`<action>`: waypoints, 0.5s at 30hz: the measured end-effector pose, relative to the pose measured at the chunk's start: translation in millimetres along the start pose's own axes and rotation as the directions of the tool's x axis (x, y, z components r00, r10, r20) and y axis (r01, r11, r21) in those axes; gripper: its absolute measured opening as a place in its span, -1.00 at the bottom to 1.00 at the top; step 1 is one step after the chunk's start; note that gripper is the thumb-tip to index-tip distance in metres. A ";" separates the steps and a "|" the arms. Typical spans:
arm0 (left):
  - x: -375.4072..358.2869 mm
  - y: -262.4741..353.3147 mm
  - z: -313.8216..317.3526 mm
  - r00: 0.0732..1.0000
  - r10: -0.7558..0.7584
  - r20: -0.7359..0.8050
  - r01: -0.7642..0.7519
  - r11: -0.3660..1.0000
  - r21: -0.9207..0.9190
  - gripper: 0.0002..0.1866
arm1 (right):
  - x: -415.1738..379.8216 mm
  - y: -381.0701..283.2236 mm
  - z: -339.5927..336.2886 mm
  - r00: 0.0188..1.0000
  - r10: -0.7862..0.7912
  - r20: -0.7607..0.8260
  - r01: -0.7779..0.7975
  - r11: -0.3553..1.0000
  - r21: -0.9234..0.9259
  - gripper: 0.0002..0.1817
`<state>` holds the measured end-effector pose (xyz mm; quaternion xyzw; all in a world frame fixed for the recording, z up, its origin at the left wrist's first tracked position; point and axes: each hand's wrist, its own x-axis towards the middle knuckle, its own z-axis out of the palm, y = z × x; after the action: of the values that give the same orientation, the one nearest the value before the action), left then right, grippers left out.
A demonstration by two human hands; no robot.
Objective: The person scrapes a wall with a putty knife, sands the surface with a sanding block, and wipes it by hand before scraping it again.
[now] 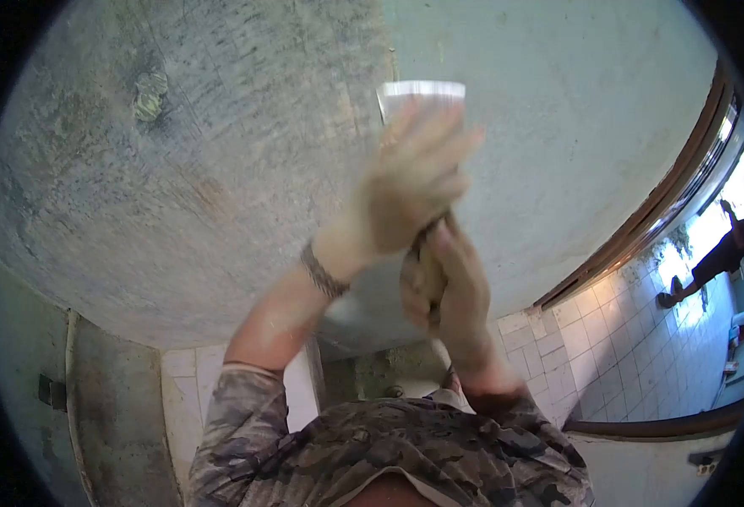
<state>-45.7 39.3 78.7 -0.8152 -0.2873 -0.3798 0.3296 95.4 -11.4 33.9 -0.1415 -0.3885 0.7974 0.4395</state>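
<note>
A scraper with a wide metal blade (422, 88) is held up against the wall (524, 144), at the border between a rough grey scraped area and a smoother pale green coat. My left hand (410, 182), blurred by motion, lies over the blade with its fingers spread. Below it, my right hand (452, 283) is wrapped round the scraper's handle (431, 269). A dark bracelet circles my left wrist.
To the right, a brown-framed doorway (642, 253) opens onto a tiled floor (608, 338), where a person (718, 258) is partly seen. A box-like fixture (51, 392) is on the lower left wall.
</note>
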 end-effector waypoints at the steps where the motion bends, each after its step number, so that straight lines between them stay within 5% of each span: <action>1: 19.0 -8.7 -11.0 0.999 -0.026 0.048 0.023 0.998 0.063 -0.90 | 5.8 -15.2 18.1 0.999 -0.006 -0.033 0.006 1.000 -0.002 -0.61; 5: -25.5 8.2 17.9 0.994 -0.105 0.009 0.106 0.990 -0.091 -0.92 | -7.7 18.2 -12.8 0.998 0.043 -0.035 -0.043 0.999 0.019 -0.60; 9: -43.7 20.0 21.4 0.997 -0.073 0.032 0.075 0.995 -0.064 -0.91 | -14.1 23.5 -11.9 0.994 0.052 -0.097 -0.056 0.998 -0.032 -0.66; 13: -2.2 -2.0 -0.5 0.999 -0.038 0.019 0.037 0.998 0.055 -0.87 | -3.8 4.3 -5.2 0.999 0.053 0.003 -0.053 0.998 0.024 -0.65; 15: -40.0 7.8 23.1 0.999 -0.013 -0.043 0.009 0.997 -0.082 -0.88 | -8.3 22.7 -19.3 0.999 0.041 0.006 -0.041 0.999 0.009 -0.64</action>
<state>-52.1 43.2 32.4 -0.8179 -0.2686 -0.4109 0.3000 97.6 -15.7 3.4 -0.1451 -0.3833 0.8085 0.4222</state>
